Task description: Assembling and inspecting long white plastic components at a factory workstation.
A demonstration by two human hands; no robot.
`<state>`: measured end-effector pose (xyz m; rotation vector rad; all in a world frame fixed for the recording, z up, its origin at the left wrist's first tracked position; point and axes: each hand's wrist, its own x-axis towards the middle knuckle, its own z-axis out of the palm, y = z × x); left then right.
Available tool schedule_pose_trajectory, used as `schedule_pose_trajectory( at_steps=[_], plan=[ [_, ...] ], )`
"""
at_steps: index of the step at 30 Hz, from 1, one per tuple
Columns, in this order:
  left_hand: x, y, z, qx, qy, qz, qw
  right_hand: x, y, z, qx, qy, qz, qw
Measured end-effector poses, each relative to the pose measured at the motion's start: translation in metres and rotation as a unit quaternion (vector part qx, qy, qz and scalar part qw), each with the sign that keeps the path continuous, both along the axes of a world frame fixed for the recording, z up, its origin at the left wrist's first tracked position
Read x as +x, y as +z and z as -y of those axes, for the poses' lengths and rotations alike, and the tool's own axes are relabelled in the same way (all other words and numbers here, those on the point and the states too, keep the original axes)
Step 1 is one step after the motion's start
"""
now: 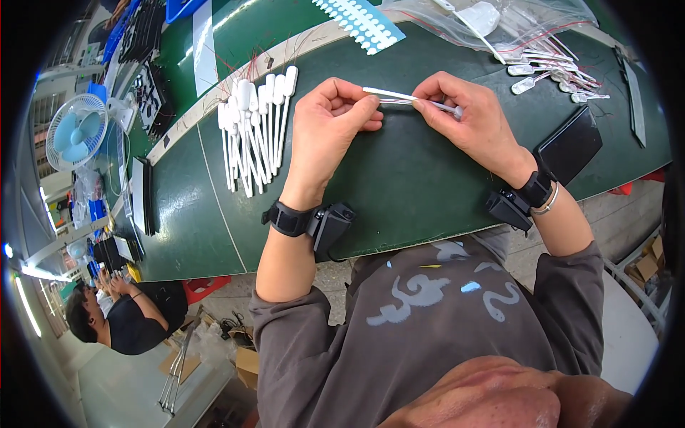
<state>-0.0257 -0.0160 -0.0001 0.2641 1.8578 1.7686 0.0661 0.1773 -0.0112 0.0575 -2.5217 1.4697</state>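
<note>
Pinching slim white pieces (391, 93), left hand (332, 118) and right hand (467, 118) near each other above green table (407, 192).

Near twelve o'clock, the left hand (332, 118) and, between one and two, the right hand (467, 114) are holding slim white pieces (394, 94) above the green table (399, 192). Paddle-ended white sticks (277, 93) are lying bunched at half past ten. A clear bag (531, 36) is lying at one, a black slab (571, 146) around half past two.
</note>
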Motion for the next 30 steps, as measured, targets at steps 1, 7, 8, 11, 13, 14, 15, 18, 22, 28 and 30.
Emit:
schedule_pose_trajectory(
  at_steps=[1, 7, 8, 11, 13, 14, 15, 18, 22, 28, 30],
  plan=[
    [-0.001, 0.0, 0.001, 0.003, -0.006, 0.007, 1.0, 0.0, 0.0, 0.0, -0.002, 0.002, -0.001, 1.0],
    [-0.009, 0.003, 0.008, 0.026, -0.035, 0.063, 0.997, 0.001, 0.001, -0.001, 0.001, 0.016, 0.003, 1.0],
    [-0.011, 0.004, 0.009, 0.032, -0.042, 0.076, 0.996, 0.001, 0.002, -0.001, 0.0, 0.02, 0.004, 1.0],
    [-0.013, 0.006, 0.013, 0.037, -0.052, 0.086, 0.994, 0.001, 0.003, -0.001, -0.003, 0.029, 0.016, 0.999],
    [-0.014, 0.006, 0.015, 0.032, -0.062, 0.08, 0.994, 0.0, 0.004, -0.001, -0.01, 0.035, 0.035, 0.999],
    [-0.014, 0.006, 0.015, 0.032, -0.061, 0.08, 0.994, 0.0, 0.002, -0.001, -0.01, 0.035, 0.035, 0.999],
    [-0.015, 0.006, 0.015, 0.036, -0.065, 0.082, 0.994, -0.001, -0.002, -0.002, -0.014, 0.041, 0.009, 0.999],
    [-0.016, 0.006, 0.015, 0.044, -0.073, 0.085, 0.993, -0.001, -0.008, -0.003, -0.023, 0.051, -0.042, 0.998],
    [-0.015, 0.006, 0.015, 0.048, -0.074, 0.086, 0.992, -0.001, -0.004, -0.003, -0.033, 0.048, -0.023, 0.998],
    [-0.012, 0.008, 0.013, 0.06, -0.049, 0.062, 0.995, 0.0, 0.009, -0.004, -0.064, 0.039, 0.096, 0.993],
    [-0.012, 0.009, 0.012, 0.064, -0.049, 0.054, 0.995, 0.0, 0.008, -0.004, -0.071, 0.034, 0.1, 0.992]
  ],
)
